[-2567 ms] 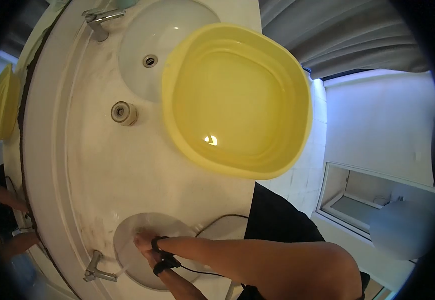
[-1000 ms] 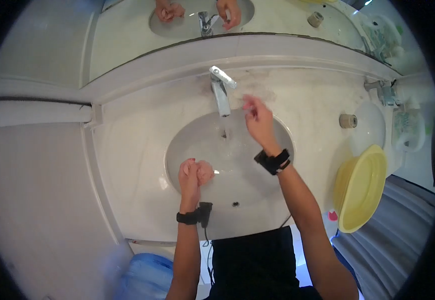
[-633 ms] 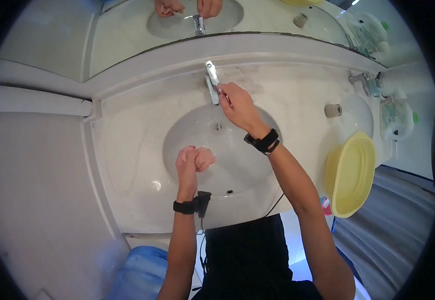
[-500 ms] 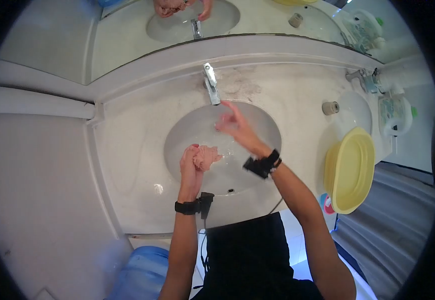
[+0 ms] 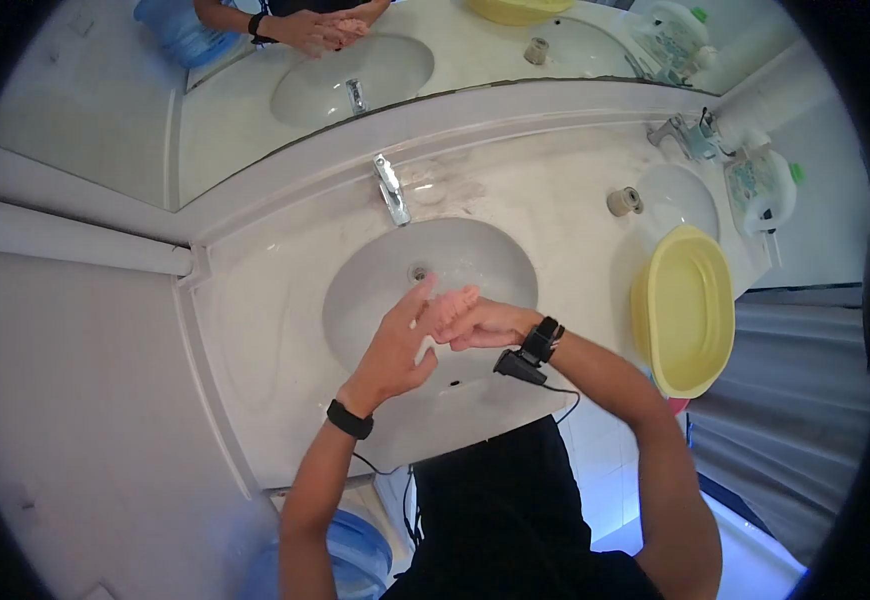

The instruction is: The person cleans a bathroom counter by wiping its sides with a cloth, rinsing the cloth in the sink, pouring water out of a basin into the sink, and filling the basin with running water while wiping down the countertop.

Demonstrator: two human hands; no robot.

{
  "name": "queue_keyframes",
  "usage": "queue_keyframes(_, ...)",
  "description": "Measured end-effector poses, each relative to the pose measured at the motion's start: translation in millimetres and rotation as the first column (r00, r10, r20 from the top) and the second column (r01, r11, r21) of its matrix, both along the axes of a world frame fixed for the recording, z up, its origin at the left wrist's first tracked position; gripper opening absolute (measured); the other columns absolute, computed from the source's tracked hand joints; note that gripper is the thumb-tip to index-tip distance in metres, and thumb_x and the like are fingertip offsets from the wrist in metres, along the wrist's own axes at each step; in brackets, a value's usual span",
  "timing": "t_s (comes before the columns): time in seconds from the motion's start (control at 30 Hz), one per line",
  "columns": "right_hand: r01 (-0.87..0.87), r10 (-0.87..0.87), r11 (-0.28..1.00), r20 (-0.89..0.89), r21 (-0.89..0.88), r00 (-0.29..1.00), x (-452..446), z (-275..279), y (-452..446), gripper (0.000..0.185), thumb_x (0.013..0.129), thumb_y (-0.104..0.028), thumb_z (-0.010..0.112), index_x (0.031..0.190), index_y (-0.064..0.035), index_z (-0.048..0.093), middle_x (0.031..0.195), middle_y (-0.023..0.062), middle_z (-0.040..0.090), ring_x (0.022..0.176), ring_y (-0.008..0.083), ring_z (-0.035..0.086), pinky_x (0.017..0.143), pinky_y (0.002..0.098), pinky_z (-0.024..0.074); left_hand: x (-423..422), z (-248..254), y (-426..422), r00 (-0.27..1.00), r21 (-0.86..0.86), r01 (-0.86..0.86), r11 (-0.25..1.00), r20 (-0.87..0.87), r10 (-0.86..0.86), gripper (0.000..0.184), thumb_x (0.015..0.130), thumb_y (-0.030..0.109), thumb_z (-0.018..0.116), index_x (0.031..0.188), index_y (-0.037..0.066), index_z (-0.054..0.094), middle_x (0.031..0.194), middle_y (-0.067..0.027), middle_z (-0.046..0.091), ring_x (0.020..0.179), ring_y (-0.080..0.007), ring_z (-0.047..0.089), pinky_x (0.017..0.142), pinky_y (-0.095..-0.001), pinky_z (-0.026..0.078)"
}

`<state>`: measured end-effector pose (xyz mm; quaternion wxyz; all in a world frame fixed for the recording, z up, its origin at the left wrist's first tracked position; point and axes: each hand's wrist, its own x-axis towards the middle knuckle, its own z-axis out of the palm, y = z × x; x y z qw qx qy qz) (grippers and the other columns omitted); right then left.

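Observation:
Over the near part of the white sink (image 5: 355, 305), my two hands meet around a crumpled pink cloth (image 5: 450, 308). My right hand (image 5: 490, 325) has its fingers wrapped round the cloth from the right. My left hand (image 5: 392, 347) lies against the cloth's left side with its fingers stretched and apart. Behind the sink stands a chrome faucet (image 5: 393, 190), and no stream of water shows under it. The drain (image 5: 418, 273) is visible beyond my left fingertips. Black bands with small devices and cables sit around my wrists.
A yellow basin (image 5: 642, 310) rests at the counter's right end. Near it are a small roll-like object (image 5: 624, 201), a second sink (image 5: 680, 200), another faucet (image 5: 677, 132) and a clear jug (image 5: 758, 190). A mirror (image 5: 255, 130) runs behind the counter. Below left is a blue container (image 5: 360, 550).
The pink cloth has passed from my left hand into my right. My right hand has come away from the faucet, where it was earlier, and the running water has stopped. The view has shifted.

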<state>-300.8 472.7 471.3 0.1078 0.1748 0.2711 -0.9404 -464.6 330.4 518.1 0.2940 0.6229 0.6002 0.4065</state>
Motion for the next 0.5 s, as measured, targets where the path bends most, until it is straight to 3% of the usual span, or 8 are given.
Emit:
queue_keyframes(0.03, 0.002, -0.002, 1.0, -0.001, -0.001, 1.0, -0.4, 2.3, -1.1, 0.02, 0.09, -0.007, 0.07, 0.107, -0.0109, 0.062, 0.097, -0.0018, 0.062, 0.087, 0.0076, 0.057, 0.072, 0.0237, 0.0435, 2.3, 13.0, 2.3, 0.936, -0.072, 0.127, 0.989, -0.32, -0.144, 0.069, 0.084, 0.007, 0.064, 0.149, 0.018, 0.043, 0.159, -0.0188, 0.026, 0.134, -0.0359, 0.044, 0.105, -0.0522, 0.04)
queue_keyframes(0.07, -0.104, 0.1, 0.993, 0.066, 0.063, 0.993, -2.0, 8.8, -2.9, 0.019, 0.087, -0.005, 0.072, 0.103, -0.011, 0.062, 0.092, -0.0018, 0.061, 0.081, 0.0075, 0.055, 0.068, 0.0232, 0.0424, 4.2, 21.0, 4.6, 0.754, -0.183, 0.22, 0.958, -0.591, -0.285, 0.078, 0.078, 0.002, 0.068, 0.15, 0.016, 0.041, 0.16, -0.0192, 0.025, 0.138, -0.036, 0.041, 0.108, -0.0503, 0.039)
queue_keyframes(0.1, -0.214, 0.197, 0.969, 0.138, 0.122, 0.971, -4.8, 17.0, -4.8, 0.02, 0.085, -0.004, 0.074, 0.098, -0.011, 0.062, 0.087, -0.0018, 0.06, 0.075, 0.0074, 0.053, 0.064, 0.0226, 0.0412, 4.2, 16.1, 6.6, 0.753, -0.185, 0.217, 0.958, -0.594, -0.285, 0.078, 0.078, 0.002, 0.068, 0.15, 0.016, 0.041, 0.16, -0.0192, 0.025, 0.138, -0.036, 0.041, 0.108, -0.0503, 0.039)
queue_keyframes(0.17, -0.246, 0.224, 0.955, 0.144, 0.167, 0.964, -9.6, 33.9, -4.6, 0.019, 0.083, -0.003, 0.074, 0.094, -0.0108, 0.061, 0.084, -0.0017, 0.058, 0.071, 0.0073, 0.051, 0.062, 0.0227, 0.0404, 1.6, -1.3, 12.4, 0.869, 0.008, 0.297, 0.955, -0.417, -0.267, 0.077, 0.078, 0.005, 0.065, 0.149, 0.015, 0.04, 0.156, -0.0192, 0.033, 0.126, -0.034, 0.052, 0.104, -0.0429, 0.045)
queue_keyframes(0.3, -0.402, 0.339, 0.85, 0.231, 0.341, 0.912, -22.0, 31.4, -4.0, 0.019, 0.082, 0.0, 0.072, 0.084, -0.0104, 0.056, 0.078, -0.0018, 0.056, 0.064, 0.0072, 0.048, 0.055, 0.0234, 0.0381, -1.2, -17.1, 15.8, 0.834, -0.008, 0.324, 0.946, -0.469, -0.29, 0.07, 0.081, 0.007, 0.062, 0.147, 0.009, 0.041, 0.149, -0.0186, 0.042, 0.113, -0.0332, 0.06, 0.098, -0.0376, 0.049)
queue_keyframes(0.4, -0.395, 0.293, 0.81, 0.285, 0.434, 0.913, -26.5, 22.2, -2.7, 0.022, 0.078, 0.002, 0.073, 0.077, -0.01, 0.054, 0.069, -0.0017, 0.053, 0.058, 0.0079, 0.045, 0.05, 0.0241, 0.0352, 0.1, -30.1, 16.9, 0.816, 0.046, 0.255, 0.966, -0.545, -0.19, 0.062, 0.083, 0.008, 0.059, 0.143, 0.006, 0.043, 0.133, -0.0166, 0.054, 0.102, -0.0319, 0.063, 0.091, -0.0376, 0.052)
queue_keyframes(0.47, -0.392, 0.293, 0.774, 0.267, 0.497, 0.918, -29.2, -2.3, -1.9, 0.02, 0.077, 0.0, 0.073, 0.074, -0.0087, 0.056, 0.066, -0.0026, 0.052, 0.056, 0.0089, 0.045, 0.049, 0.0253, 0.0355, 5.3, -36.6, 12.8, 0.789, -0.094, 0.144, 0.985, -0.59, -0.171, 0.048, 0.082, 0.008, 0.06, 0.129, 0.0, 0.05, 0.111, -0.0158, 0.06, 0.098, -0.0311, 0.064, 0.084, -0.0383, 0.053)
queue_keyframes(0.5, -0.384, 0.294, 0.736, 0.247, 0.558, 0.923, -31.1, -8.0, -2.6, 0.018, 0.077, -0.002, 0.074, 0.071, -0.0074, 0.058, 0.063, -0.0034, 0.05, 0.054, 0.0099, 0.046, 0.048, 0.0264, 0.0359, 7.2, -50.1, 11.6, 0.796, -0.097, 0.133, 0.986, -0.583, -0.165, 0.048, 0.082, 0.008, 0.06, 0.129, 0.0, 0.05, 0.111, -0.0158, 0.06, 0.098, -0.0311, 0.064, 0.084, -0.0383, 0.053)
